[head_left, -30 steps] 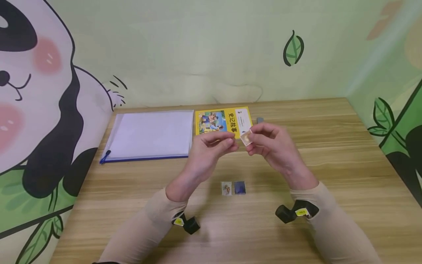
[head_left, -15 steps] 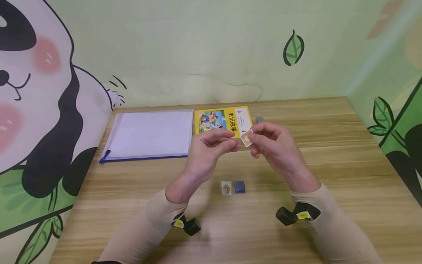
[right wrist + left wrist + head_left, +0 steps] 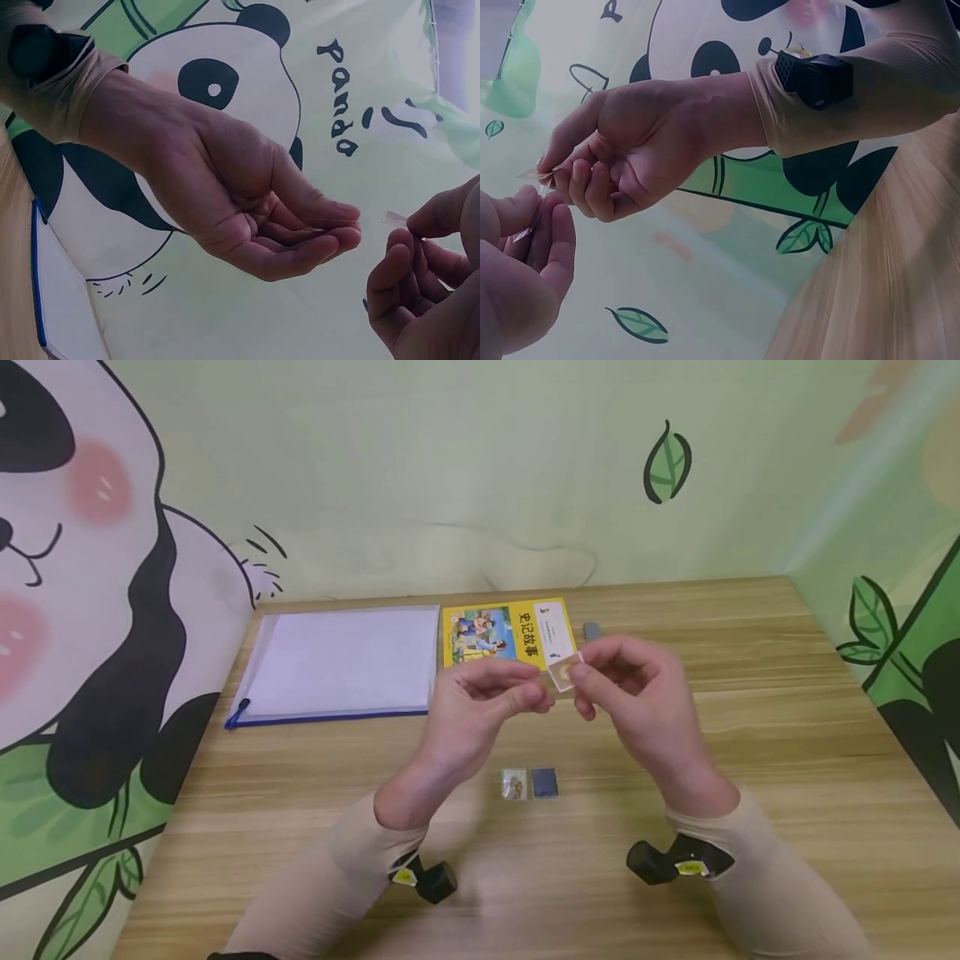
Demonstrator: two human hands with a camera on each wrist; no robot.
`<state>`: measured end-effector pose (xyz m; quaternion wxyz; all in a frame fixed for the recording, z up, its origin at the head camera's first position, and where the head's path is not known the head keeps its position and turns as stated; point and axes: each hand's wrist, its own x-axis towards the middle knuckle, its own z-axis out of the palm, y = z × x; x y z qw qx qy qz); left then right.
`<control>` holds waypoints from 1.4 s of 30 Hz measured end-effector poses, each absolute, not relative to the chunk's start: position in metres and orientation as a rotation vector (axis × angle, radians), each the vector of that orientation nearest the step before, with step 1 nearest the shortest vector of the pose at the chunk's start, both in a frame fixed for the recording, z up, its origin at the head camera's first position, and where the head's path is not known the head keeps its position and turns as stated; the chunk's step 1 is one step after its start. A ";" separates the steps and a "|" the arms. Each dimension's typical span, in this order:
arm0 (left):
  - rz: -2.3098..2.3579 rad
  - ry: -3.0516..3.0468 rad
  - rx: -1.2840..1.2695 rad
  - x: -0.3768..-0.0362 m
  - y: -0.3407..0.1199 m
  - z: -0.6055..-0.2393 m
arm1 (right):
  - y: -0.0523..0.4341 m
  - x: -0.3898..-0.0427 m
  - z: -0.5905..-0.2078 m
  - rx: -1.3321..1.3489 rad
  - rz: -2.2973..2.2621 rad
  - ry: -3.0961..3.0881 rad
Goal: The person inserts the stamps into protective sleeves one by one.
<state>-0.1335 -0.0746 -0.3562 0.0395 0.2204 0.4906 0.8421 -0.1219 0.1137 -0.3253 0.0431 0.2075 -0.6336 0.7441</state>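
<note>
Between thumb and fingers, my right hand pinches a small square stamp, brown with a pale border. My left hand faces it, fingertips almost meeting the stamp's edge. In the left wrist view a thin clear plastic sleeve shows in the left fingers, most of it hidden. The right wrist view has the stamp edge-on, close to the left fingertips. Below the hands, two small squares lie side by side on the table: a clear-sleeved picture stamp and a dark blue square.
Behind the left hand lie a white zip folder with a blue edge and a yellow picture book. A small grey piece sits right of the book. The wooden table meets a painted wall at the back.
Both hands stay raised and close together. The right hand has turned slightly and shifted a little to the right, with the stamp still pinched. The squares on the table have not moved.
</note>
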 end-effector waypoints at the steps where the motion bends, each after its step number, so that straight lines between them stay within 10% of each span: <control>1: 2.580 1.486 0.683 -0.133 -0.075 -0.356 | 0.113 -0.121 -0.325 0.628 2.230 -1.955; 42: 2.567 1.243 0.669 -0.129 -0.077 -0.354 | 0.090 -0.120 -0.337 0.894 1.645 -1.758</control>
